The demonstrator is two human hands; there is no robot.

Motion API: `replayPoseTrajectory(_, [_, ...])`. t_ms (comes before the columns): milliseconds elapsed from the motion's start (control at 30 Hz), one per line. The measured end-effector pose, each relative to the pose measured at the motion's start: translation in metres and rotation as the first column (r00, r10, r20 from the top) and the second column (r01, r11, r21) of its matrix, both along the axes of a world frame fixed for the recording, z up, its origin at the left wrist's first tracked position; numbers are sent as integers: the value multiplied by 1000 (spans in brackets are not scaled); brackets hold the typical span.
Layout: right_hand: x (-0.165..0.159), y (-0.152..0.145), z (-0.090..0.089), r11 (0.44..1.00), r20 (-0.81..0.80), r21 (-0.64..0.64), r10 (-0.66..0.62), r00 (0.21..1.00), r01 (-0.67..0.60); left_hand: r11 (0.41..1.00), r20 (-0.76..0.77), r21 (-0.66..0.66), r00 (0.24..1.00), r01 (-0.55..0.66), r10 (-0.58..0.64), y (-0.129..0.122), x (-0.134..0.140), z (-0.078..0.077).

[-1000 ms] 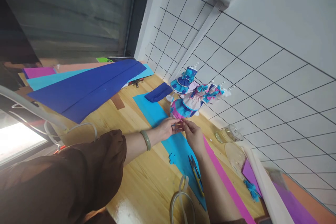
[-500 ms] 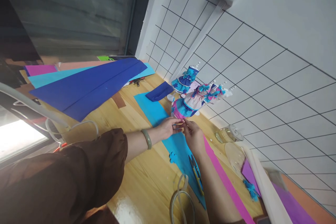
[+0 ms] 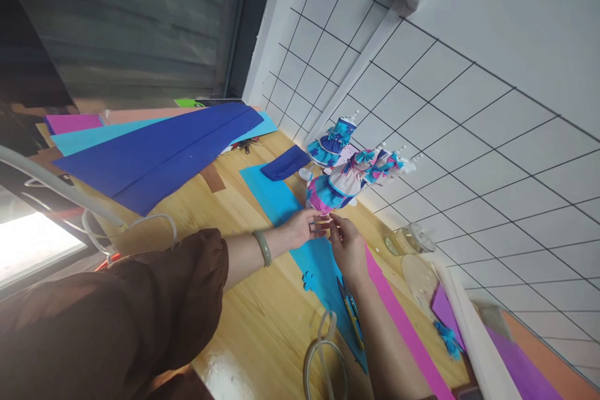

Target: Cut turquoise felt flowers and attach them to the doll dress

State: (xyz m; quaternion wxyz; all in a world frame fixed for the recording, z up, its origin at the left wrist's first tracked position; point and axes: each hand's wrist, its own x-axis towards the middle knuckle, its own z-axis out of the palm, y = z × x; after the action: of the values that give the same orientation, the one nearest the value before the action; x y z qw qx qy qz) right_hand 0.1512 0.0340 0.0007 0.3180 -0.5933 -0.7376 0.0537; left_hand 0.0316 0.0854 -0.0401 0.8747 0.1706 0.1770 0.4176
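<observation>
My left hand (image 3: 304,229), a green bangle (image 3: 263,248) on its wrist, reaches out with its fingers stretched and slightly apart at the pink hem of a small paper dress (image 3: 328,192). Whether the fingertips touch the hem I cannot tell. Close beside it, my right hand (image 3: 347,249) is pinched at thumb and forefinger; anything between them is too small to make out. The dress is blue, pink and white and stands on a little form. Similar small dresses (image 3: 330,142) stand behind it. Under both hands lies a light blue paper strip (image 3: 309,256), with scissors (image 3: 350,311) on it.
Large dark blue paper (image 3: 164,156) covers the left back of the wooden table (image 3: 262,319). A pink strip (image 3: 398,319) runs past my right forearm. At right stand a glass jar (image 3: 410,239) and paper rolls (image 3: 478,331). A tape roll (image 3: 305,369) lies in front. The gridded wall borders the right.
The fingertips of my hands have come slightly apart, and my right hand has shifted a little toward me. The dresses and papers have stayed in place.
</observation>
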Motion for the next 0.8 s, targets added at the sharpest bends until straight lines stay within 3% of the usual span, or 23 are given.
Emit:
replayPoseTrajectory(100, [-2,1,1,999,-20,-9,31,999,-31,1000,7,6,1000,-15,15,0,0,0])
replayPoseTrajectory(200, [-3,7,-2,994,-111,-97,41,993,-51,1000,16,15,1000,-24,24,1,0,0])
replayPoseTrajectory(467, [-5,18,-1,973,-404,-224,-45,914,-51,999,35,5,999,-36,35,1,-1,0])
replayPoseTrajectory(567, [-4,19,3,952,-606,-293,-113,788,-89,999,42,-4,999,-33,33,1,-1,-1])
replayPoseTrajectory(700, [-1,21,6,877,-838,-401,-234,493,-264,1000,37,1,999,-25,25,2,-2,-1])
replayPoseTrajectory(800, [2,22,8,846,-918,-368,-266,293,-385,1000,40,9,999,-19,19,2,-2,0])
